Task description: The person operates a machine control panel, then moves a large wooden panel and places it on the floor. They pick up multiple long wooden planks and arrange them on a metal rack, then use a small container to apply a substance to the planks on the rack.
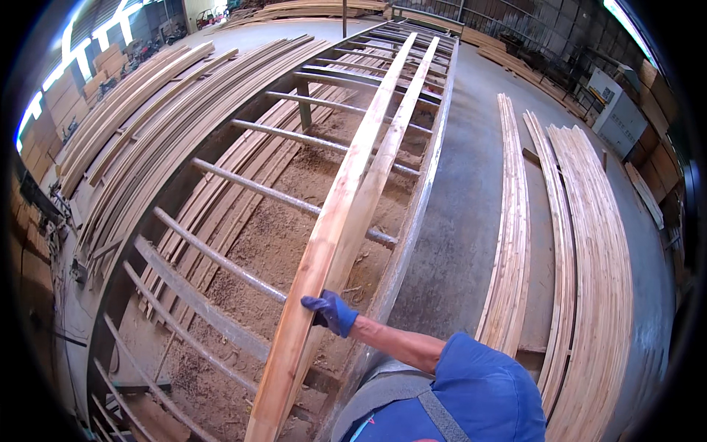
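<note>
A long, pale wooden board (331, 243) lies lengthwise over the metal rollers of a long frame. My right hand (333, 312), in a blue glove, is closed on this board's right edge, its fingertips on the upper face and part of the hand hidden by the wood. Close along the right side of it runs a second long board (379, 173), and a narrow gap parts the two toward their far ends. My left hand is out of view.
The roller frame's right rail (420, 221) runs beside my arm. Sawdust (258, 214) and loose strips lie beneath the rollers (258, 193). Stacked boards (589, 243) rest on the right floor, with more lumber (169, 110) at left. A grey cabinet (618, 114) stands far right.
</note>
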The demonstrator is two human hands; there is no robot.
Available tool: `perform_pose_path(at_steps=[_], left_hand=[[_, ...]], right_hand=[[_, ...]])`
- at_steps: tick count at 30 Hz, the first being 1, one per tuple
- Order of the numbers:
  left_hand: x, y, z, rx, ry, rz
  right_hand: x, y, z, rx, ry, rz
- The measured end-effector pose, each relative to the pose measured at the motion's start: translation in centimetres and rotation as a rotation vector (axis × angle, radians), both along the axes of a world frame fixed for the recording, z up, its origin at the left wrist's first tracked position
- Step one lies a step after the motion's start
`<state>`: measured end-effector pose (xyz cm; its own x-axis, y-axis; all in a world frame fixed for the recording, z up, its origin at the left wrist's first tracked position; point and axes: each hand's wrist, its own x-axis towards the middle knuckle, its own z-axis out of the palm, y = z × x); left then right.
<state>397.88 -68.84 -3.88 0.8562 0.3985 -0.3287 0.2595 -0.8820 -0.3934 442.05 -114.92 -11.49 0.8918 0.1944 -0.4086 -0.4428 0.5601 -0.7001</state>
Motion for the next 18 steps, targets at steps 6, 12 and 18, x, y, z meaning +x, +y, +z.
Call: perform_pose_path(at_steps=[6,12,18], left_hand=[[3.7,-3.1,-0.1,0.078,0.001,0.019],[13.1,-6.3,-0.6,-0.086,-0.189,-0.074],[24.3,5.5,0.5,0.239,-0.38,-0.332]], right_hand=[[7.4,-1.4,-5.6,0.091,0.099,-0.1],[13.5,-4.6,-1.3,-0.14,0.121,0.151],[5.0,-1.3,0.4,-0.878,-0.548,0.58]])
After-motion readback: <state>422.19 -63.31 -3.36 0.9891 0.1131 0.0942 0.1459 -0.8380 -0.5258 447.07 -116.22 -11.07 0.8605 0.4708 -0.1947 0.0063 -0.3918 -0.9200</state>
